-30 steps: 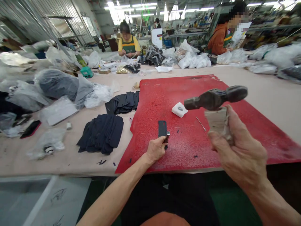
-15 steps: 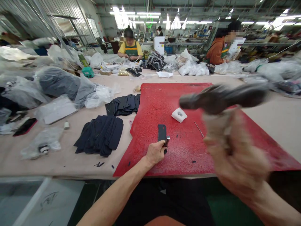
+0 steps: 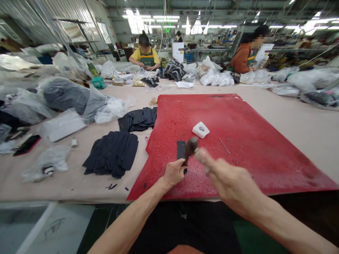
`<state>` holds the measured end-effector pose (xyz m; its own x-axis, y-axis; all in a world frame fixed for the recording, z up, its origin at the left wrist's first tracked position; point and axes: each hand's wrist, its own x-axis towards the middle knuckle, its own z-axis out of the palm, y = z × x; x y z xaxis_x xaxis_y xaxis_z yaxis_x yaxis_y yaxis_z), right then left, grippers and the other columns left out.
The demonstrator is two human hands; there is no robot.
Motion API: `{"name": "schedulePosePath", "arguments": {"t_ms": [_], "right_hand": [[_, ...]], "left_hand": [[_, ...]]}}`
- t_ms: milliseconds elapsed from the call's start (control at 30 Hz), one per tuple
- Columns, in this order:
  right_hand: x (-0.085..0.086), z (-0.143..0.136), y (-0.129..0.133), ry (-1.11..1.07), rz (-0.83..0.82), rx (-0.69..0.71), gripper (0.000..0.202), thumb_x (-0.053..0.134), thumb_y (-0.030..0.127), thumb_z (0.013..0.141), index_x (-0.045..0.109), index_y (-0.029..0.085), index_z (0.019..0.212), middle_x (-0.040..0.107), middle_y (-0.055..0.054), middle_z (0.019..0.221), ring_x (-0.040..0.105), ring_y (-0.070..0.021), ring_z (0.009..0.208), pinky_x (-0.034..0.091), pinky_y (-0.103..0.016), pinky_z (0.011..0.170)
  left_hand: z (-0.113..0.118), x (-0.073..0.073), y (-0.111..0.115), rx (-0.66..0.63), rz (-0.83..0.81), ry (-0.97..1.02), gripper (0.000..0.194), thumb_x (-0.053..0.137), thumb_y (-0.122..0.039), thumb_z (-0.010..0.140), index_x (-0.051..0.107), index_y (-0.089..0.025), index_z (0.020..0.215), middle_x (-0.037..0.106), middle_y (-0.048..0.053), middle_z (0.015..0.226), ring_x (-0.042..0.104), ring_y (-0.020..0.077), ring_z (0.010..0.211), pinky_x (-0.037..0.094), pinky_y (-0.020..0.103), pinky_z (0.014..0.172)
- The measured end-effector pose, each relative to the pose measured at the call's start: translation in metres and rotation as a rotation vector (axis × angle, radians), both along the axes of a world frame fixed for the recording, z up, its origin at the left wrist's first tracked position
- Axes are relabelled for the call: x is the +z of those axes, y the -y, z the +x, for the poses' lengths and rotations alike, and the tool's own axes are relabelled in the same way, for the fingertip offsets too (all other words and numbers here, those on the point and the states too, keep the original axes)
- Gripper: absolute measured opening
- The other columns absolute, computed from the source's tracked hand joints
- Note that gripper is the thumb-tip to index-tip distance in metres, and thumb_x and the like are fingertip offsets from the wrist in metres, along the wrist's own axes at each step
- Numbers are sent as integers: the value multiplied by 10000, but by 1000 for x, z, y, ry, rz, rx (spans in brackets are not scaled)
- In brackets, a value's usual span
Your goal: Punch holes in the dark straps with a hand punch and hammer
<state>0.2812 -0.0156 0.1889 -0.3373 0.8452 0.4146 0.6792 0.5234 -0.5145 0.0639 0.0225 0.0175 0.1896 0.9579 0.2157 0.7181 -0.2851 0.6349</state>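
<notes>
My left hand (image 3: 173, 174) is closed around a dark punch (image 3: 185, 165) with a metal end, held over a small dark, flat cut piece (image 3: 181, 149). That piece lies on the red mat (image 3: 227, 113). In my right hand (image 3: 234, 180) is a hammer (image 3: 192, 142), gripped by its handle, its metal head down at the punch's top. The head hides part of the punch and the piece's right edge, so I cannot tell whether it touches. A white block with a grey mark (image 3: 200, 129) rests just beyond the hammer.
Left of the mat lie a stack of dark pieces (image 3: 111, 153) and another dark pile (image 3: 139, 119). A thin metal pin (image 3: 224, 145) lies on the mat's right part. Plastic-wrapped bundles (image 3: 65, 93) fill the left side. Two people work across the table.
My right hand has swung the hammer down and left, from raised at the right to the punch. My left hand stays in place with the punch.
</notes>
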Motion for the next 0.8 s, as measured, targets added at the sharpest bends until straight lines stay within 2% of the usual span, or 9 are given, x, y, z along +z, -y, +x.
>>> {"name": "schedulePosePath", "arguments": {"t_ms": [100,167,233,333,433,533,633,700,800], "right_hand": [[-5,9,3,167,-112,46,477,498,313,901,515,328,1377,709,-35,838,676,-194,686,537,-292,599],[-16,21,1,230,-214,31,500,482,309,895,498,326,1394,710,-24,797,672,-195,655,520,-292,586],[-40,34,-4,188,-344,-32,504,470,331,902,492,291,1404,696,-9,734,647,-186,598,501,-291,571],[-91,51,-17,16,-531,-153,546,448,368,917,451,188,1433,674,-3,696,607,-175,538,480,-287,553],[-134,57,-28,25,-399,-286,487,474,364,903,536,182,1351,693,-64,846,639,-206,689,495,-322,652],[-151,42,-30,132,-149,-368,383,537,312,860,627,215,1220,657,-134,1111,609,-277,986,461,-437,868],[-156,7,-29,-95,-219,-281,320,476,265,876,662,198,1128,628,-132,1213,559,-270,1143,412,-458,998],[-163,-19,-30,-249,-373,-216,342,415,270,895,660,182,1115,682,-111,1103,630,-225,1035,479,-403,940],[-175,-47,-34,-281,-514,-225,383,347,282,914,649,151,1109,724,-58,859,678,-175,724,543,-321,719]], "left_hand": [[0,0,0,1,-10,-11,93,550,-138,839,603,-210,814,686,16,726,660,166,679,448,239,631],[0,0,0,-2,-4,-10,87,553,-144,842,596,-209,805,687,18,731,661,167,683,449,238,629],[0,-1,-1,4,2,4,85,559,-142,840,592,-209,800,688,19,732,661,168,680,451,238,625],[-1,-4,-2,6,-1,20,70,578,-147,836,598,-207,805,688,19,736,666,170,688,463,239,637],[-2,-8,-2,8,-22,59,58,590,-155,833,619,-205,832,697,21,762,674,170,713,490,248,675],[-2,-8,-1,46,-62,188,109,576,-136,829,652,-201,873,719,28,818,686,171,771,523,270,745],[0,-2,-1,104,-108,384,145,548,-136,837,676,-182,888,733,42,861,692,166,803,543,286,788],[1,5,-1,151,-142,523,137,552,-182,852,681,-163,895,738,53,863,695,166,786,557,286,767],[-3,14,-2,232,-180,705,171,578,-256,854,683,-135,911,747,70,868,702,174,781,568,302,771]]}}
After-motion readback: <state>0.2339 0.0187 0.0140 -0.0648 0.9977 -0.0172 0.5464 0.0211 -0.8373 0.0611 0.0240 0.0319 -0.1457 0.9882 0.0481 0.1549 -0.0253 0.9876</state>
